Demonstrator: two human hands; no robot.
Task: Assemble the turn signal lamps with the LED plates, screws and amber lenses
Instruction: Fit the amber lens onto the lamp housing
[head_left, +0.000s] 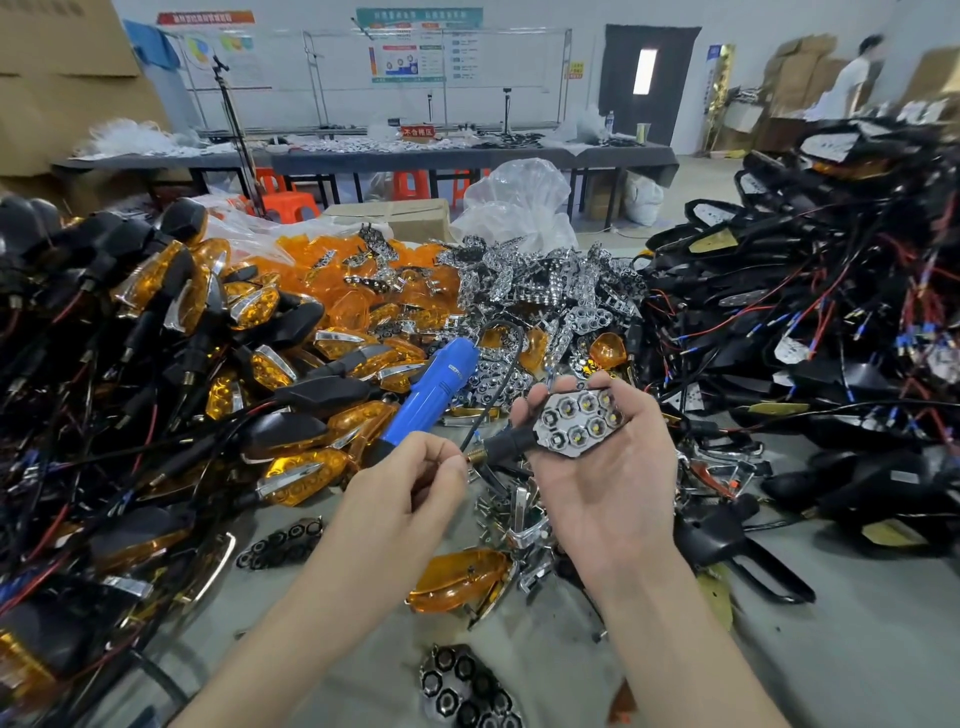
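Biggest first: heap of wired black housings (831, 291) at 2 o'clock, finished lamps (171, 332) stacked at 9, kept apart so done and undone don't mix. Amber lenses (363, 270) at 11 and LED plates (540, 291) at 12, both within reach. Blue screwdriver (431, 395) lies at centre, handle toward me for a quick grab. My right hand (613, 483), palm up, fingers curled under the lamp (576, 421), holds it at 1 o'clock, LED face up, probably for screwing. My left hand (410, 493) is curled, thumb against forefinger, beside the lamp's stalk; what it pinches, can't tell. Loose lens (457, 577) at 6, screws (493, 514) just above it.
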